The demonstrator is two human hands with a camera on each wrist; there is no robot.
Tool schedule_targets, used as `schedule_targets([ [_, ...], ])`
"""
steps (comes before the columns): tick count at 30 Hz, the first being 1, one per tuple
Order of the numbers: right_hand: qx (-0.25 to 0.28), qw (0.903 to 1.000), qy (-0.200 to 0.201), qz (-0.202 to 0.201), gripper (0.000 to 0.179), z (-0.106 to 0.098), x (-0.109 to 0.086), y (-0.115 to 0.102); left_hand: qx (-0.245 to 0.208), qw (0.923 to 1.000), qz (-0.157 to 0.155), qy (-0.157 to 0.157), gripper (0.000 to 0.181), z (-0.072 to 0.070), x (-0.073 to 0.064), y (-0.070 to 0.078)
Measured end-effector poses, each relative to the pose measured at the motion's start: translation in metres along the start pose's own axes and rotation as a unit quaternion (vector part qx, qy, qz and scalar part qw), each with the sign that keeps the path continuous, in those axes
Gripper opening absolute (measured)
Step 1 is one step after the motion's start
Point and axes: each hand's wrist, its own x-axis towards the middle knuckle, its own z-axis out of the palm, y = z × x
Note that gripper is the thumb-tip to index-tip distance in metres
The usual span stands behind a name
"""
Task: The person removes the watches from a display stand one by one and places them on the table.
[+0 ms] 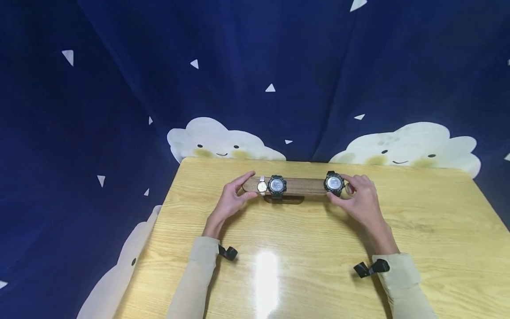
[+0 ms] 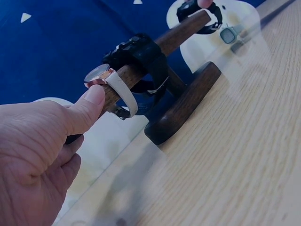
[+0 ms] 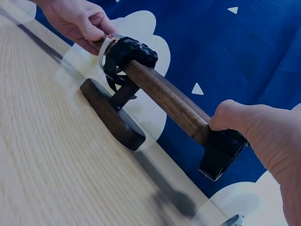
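A dark wooden watch stand (image 1: 304,186) has a horizontal bar raised on a short post over a rounded base (image 2: 188,104). My left hand (image 1: 232,197) grips the bar's left end, thumb in front, right beside a small watch (image 1: 262,186) with a white strap and rose-gold case. Next to that one, a chunky black watch (image 1: 276,185) is looped round the bar. At the bar's right end, my right hand (image 1: 360,199) pinches a second chunky black watch (image 1: 334,182) between thumb and fingers. Its strap hangs round the bar's end in the right wrist view.
Past the bar's right end, another watch (image 2: 229,35) with a pale greenish square face lies on the light wooden table (image 1: 311,257). A dark blue curtain (image 1: 247,79) with white clouds and triangles hangs behind the table's back edge. Black wrist cameras (image 1: 229,253) sit on both sleeves.
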Motion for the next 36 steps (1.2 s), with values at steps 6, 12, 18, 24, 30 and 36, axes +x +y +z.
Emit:
schedule_targets([
  [6, -0.007, 0.9998, -0.016, 0.012, 0.062, -0.005, -0.001, 0.001, 0.001, 1.0, 0.004, -0.003, 0.07, 0.0, -0.002, -0.001],
  [12, -0.012, 0.9997, -0.014, 0.013, 0.061, -0.01, -0.004, 0.002, 0.0, 1.0, 0.005, -0.008, 0.07, 0.001, -0.003, -0.001],
  [18, -0.005, 1.0, 0.002, 0.008, 0.057, -0.015, 0.0, 0.008, -0.003, 1.0, 0.008, -0.004, 0.07, 0.0, 0.0, 0.001],
  [24, -0.01, 0.9998, 0.009, 0.014, 0.056, -0.023, 0.003, 0.012, 0.002, 1.0, 0.005, 0.001, 0.07, 0.0, -0.001, 0.002],
  [30, -0.014, 0.9997, 0.009, 0.017, 0.057, -0.029, 0.004, 0.016, 0.005, 1.0, -0.001, -0.001, 0.07, 0.0, 0.0, 0.002],
  [36, -0.019, 0.9995, 0.015, 0.019, 0.057, -0.031, 0.004, 0.02, 0.01, 0.9999, -0.005, 0.0, 0.07, -0.001, 0.0, 0.002],
])
